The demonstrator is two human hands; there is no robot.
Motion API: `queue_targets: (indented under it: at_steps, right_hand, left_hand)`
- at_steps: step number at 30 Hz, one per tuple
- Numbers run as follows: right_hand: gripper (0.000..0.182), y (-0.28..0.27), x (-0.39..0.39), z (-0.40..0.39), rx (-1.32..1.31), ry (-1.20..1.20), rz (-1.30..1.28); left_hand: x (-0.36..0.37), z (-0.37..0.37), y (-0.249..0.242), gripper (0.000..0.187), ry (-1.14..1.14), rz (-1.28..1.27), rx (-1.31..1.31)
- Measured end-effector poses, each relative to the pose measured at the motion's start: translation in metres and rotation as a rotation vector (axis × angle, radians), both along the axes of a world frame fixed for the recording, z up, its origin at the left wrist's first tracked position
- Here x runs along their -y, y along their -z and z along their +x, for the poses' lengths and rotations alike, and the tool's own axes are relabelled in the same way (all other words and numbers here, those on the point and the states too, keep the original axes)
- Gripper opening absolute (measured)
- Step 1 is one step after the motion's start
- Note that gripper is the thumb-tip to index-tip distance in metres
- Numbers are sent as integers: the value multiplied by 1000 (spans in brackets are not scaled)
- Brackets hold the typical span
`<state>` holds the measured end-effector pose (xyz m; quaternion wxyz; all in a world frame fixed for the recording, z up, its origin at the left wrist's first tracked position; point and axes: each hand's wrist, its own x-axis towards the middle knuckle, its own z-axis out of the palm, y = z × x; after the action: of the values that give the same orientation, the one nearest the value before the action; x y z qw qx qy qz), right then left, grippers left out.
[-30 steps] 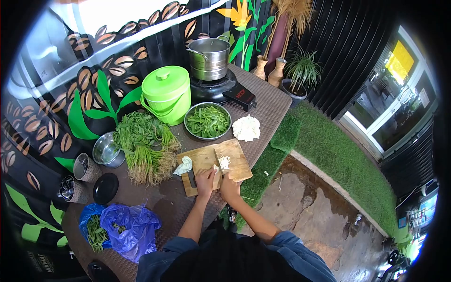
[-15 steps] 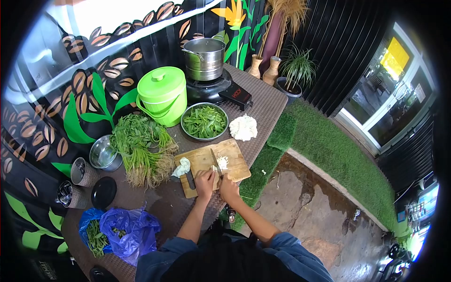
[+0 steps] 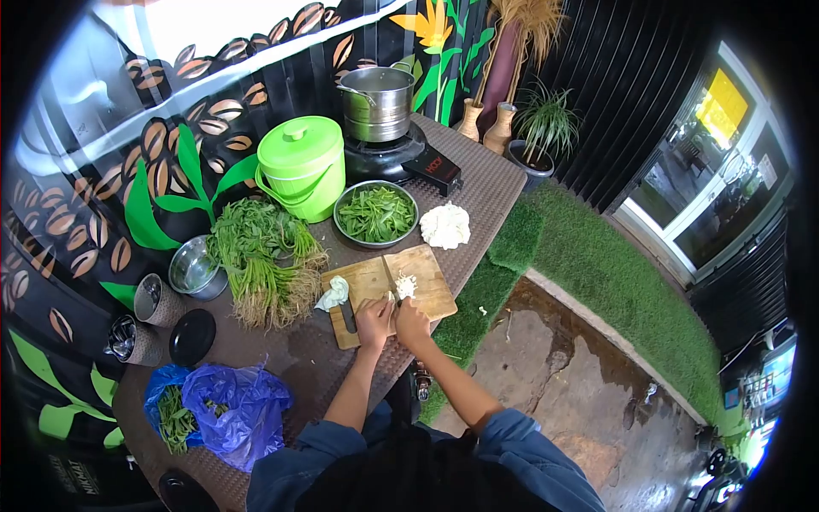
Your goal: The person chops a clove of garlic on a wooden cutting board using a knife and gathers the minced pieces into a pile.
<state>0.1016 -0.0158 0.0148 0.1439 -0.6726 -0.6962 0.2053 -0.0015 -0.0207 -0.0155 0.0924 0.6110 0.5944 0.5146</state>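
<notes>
A wooden cutting board (image 3: pixel 433 275) lies at the table's front edge with both my hands over it. My right hand (image 3: pixel 413 324) is closed round a knife (image 3: pixel 390 275), its blade pointing away from me. Just left of the blade, the bent fingers of my left hand (image 3: pixel 374 322) pinch a small pale vegetable piece, mostly hidden by the fingertips. Finely chopped white bits (image 3: pixel 407 287) are heaped to the right of the blade. A crumpled pale plastic wrap (image 3: pixel 333 293) rests by the board's left edge.
Behind the board are a bowl of cut greens (image 3: pixel 375 215), a white cloth-like bundle (image 3: pixel 445 226) and a lidded green bucket (image 3: pixel 302 171). A pot (image 3: pixel 376 107) stands on a stove (image 3: pixel 375 158). Rooted greens (image 3: pixel 269 264), a metal bowl (image 3: pixel 196 269) and blue bags (image 3: pixel 239 414) lie leftward.
The whole view has shifted slightly, so the table items sit a little higher and further right. Both hands remain at the board, with the knife still in my right hand.
</notes>
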Motion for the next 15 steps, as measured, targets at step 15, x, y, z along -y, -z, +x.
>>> queue_targets:
  at_steps: [15]
  right_hand:
    - [38,0,6,-3,-24,45,-111]
  left_hand:
    - [2,1,-3,15,24,4,-25]
